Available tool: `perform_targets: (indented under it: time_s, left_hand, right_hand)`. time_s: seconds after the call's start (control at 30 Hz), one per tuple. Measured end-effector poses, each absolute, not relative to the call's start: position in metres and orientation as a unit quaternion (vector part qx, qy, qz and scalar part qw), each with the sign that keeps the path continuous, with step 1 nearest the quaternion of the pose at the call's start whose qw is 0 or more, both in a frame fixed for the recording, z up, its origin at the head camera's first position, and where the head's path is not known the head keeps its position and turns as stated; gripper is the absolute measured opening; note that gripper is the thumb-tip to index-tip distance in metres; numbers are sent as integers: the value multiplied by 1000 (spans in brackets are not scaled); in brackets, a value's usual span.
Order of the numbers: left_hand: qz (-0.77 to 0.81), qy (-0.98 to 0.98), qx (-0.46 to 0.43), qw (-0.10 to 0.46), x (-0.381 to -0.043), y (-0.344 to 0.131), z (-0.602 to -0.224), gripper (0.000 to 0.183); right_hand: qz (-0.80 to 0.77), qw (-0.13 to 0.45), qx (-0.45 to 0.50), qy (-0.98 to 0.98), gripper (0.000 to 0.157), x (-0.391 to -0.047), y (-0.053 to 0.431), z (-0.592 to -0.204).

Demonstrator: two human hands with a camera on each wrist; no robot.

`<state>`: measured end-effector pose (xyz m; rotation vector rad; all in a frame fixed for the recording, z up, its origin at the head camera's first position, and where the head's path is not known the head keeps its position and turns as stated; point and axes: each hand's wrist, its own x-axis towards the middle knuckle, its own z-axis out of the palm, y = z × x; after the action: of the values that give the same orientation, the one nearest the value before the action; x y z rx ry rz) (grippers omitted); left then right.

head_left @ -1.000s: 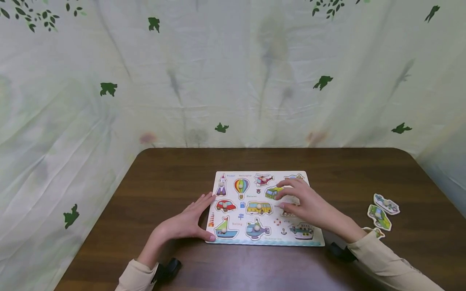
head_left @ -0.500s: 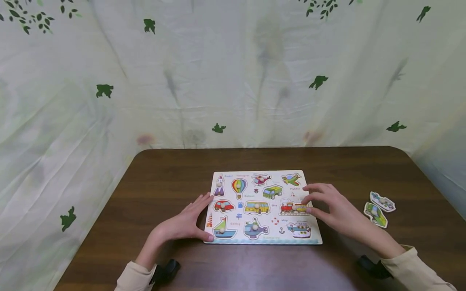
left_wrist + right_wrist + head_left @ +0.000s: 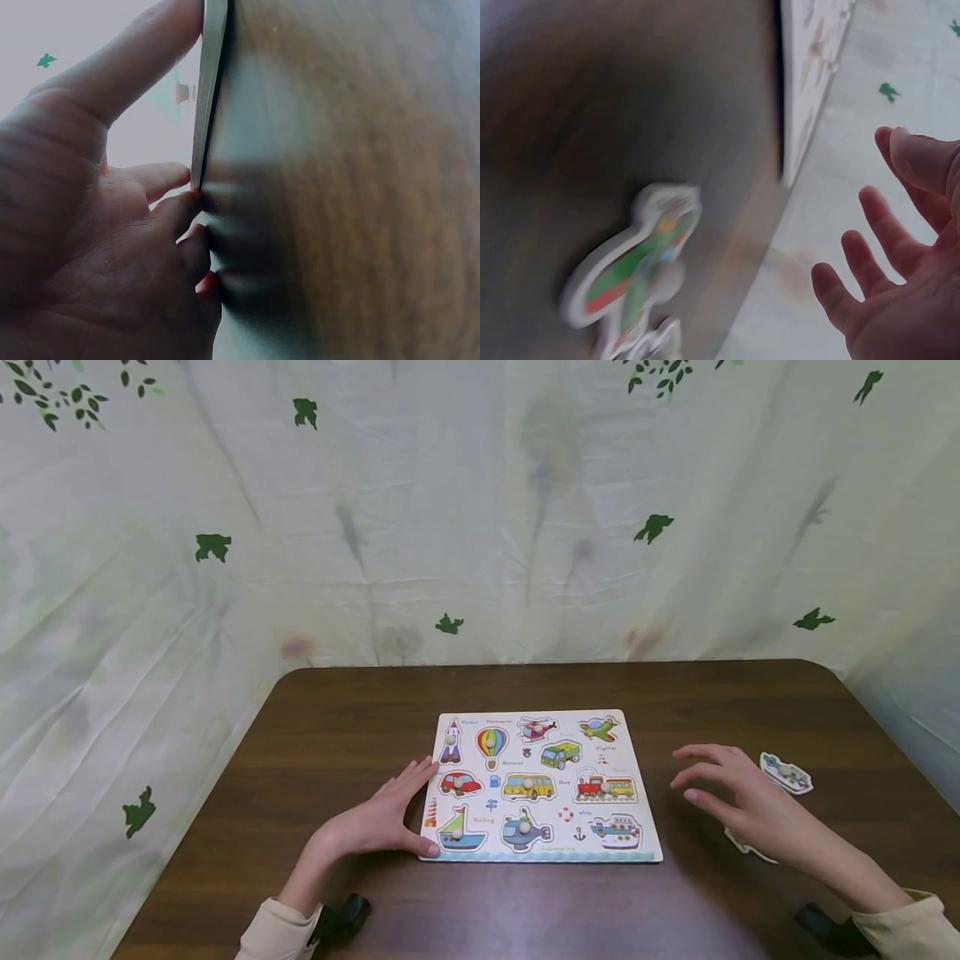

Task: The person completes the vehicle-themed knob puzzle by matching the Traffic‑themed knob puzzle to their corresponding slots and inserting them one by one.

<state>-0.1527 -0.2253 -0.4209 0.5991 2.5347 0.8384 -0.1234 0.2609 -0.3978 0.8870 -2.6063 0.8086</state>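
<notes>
A white knob puzzle board [image 3: 553, 768] printed with vehicles lies on the table. My left hand [image 3: 382, 818] is at its left edge, thumb on the near left corner and fingers extended along the side; the left wrist view shows the fingertips against the board's edge [image 3: 210, 90]. My right hand [image 3: 738, 797] hovers to the right of the board, fingers apart and loosely bent, holding nothing. Under it a loose piece [image 3: 750, 846] is mostly hidden. The right wrist view shows a green airplane piece [image 3: 634, 277] with a knob. A ship piece [image 3: 786, 774] lies beyond the hand.
Knobbed pieces such as the train [image 3: 606, 787], bus [image 3: 529, 787] and submarine [image 3: 527, 832] sit in the board. The fighter plane, truck [image 3: 561, 755] and ship pictures there show no knobs. Behind the brown table [image 3: 360, 702] hangs a pale curtain [image 3: 480, 510].
My right hand has moved from over the train, off the board's right side, to above the loose pieces, covering some. The left hand keeps its place at the board's edge.
</notes>
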Motion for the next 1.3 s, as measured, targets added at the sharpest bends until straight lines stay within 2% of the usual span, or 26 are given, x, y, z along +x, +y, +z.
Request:
perform_targets:
  time_s: [0.67, 0.9, 1.3]
  left_hand:
    - [301, 905, 230, 191, -152, -229, -423, 115]
    - [304, 905, 227, 193, -152, -229, -422, 114]
    - [302, 905, 227, 194, -153, -227, -422, 114]
  right_hand:
    - [238, 168, 321, -901, 56, -100, 324, -434]
    - [226, 160, 307, -911, 59, -96, 332, -447]
    - [214, 175, 261, -925, 54, -91, 337, -445]
